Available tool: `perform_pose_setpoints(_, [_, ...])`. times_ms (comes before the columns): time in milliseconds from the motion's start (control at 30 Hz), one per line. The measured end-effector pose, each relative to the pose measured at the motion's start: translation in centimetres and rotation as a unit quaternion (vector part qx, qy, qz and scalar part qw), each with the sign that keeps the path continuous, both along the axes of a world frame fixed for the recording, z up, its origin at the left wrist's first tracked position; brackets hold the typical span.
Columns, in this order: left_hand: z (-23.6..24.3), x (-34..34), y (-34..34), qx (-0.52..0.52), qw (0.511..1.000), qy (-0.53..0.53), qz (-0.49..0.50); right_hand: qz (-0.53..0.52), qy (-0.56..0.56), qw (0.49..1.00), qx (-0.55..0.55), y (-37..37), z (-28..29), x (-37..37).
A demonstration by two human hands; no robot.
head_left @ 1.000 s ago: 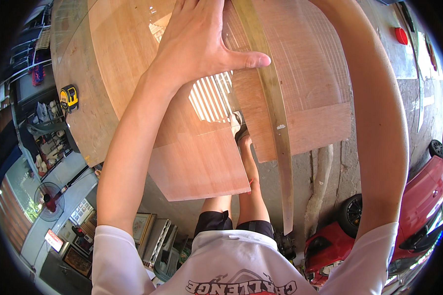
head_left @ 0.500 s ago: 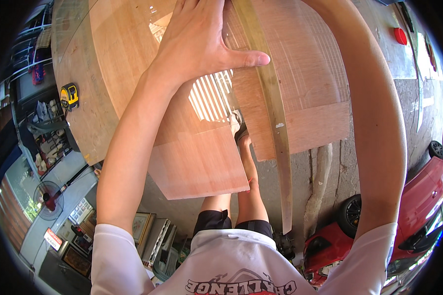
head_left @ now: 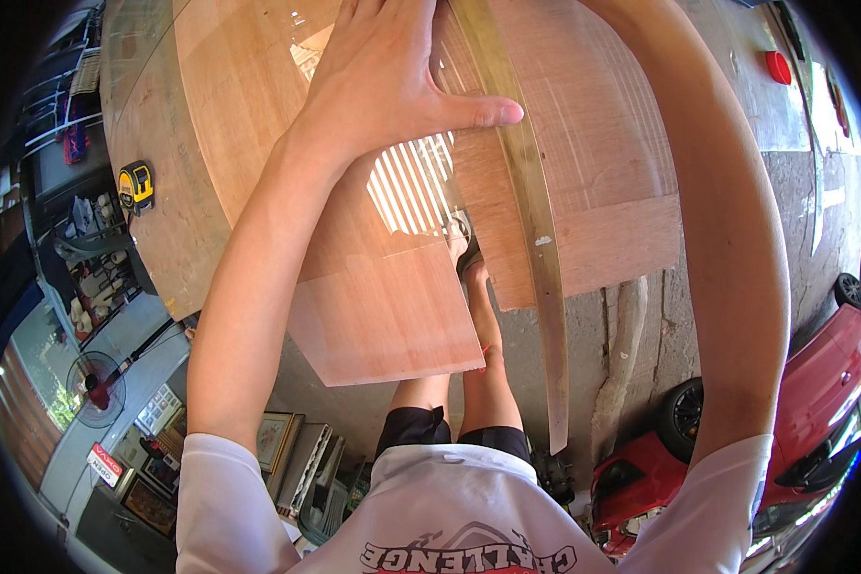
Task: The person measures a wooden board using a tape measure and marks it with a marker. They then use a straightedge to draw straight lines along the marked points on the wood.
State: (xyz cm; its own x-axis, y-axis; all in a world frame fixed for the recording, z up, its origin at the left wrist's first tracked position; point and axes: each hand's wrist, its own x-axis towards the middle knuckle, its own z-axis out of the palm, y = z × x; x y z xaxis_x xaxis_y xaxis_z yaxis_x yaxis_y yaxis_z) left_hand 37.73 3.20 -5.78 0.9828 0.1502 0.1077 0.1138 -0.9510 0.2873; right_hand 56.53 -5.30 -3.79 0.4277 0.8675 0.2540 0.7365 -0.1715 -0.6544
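My left hand (head_left: 402, 86) lies spread, palm down, at the top middle on a reddish plywood sheet (head_left: 383, 316). Its thumb stretches out to the right and its tip rests on a long, flat, brass-coloured straightedge (head_left: 536, 220). The other fingertips are cut off by the upper edge. That straightedge runs from the top edge down over a second plywood piece (head_left: 603, 172), and its lower end juts out past the wood. A gap between the two pieces shows my leg and foot below. My right arm reaches up and out of the picture, so its hand is hidden.
A yellow and black tape measure (head_left: 135, 187) sits on the larger wooden tabletop (head_left: 167, 258) at the left. Red car parts or a small red car (head_left: 804, 392) stand at the lower right. A fan (head_left: 96, 387) and framed pictures (head_left: 282, 445) are at the lower left. A red round lid (head_left: 778, 68) lies at the upper right.
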Motion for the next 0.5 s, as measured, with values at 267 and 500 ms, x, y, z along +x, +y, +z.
perform_pose_setpoints(267, [0.41, 0.07, -0.1, 0.005, 1.0, 0.007, -0.003, -0.003, -0.027, 1.0, 0.015, 0.45, -0.78, 0.24])
perform_pose_setpoints(500, [0.25, 0.15, -0.03, 0.006, 1.0, 0.006, -0.004, -0.005, -0.026, 1.0, 0.01, 0.05, -0.61, 0.19])
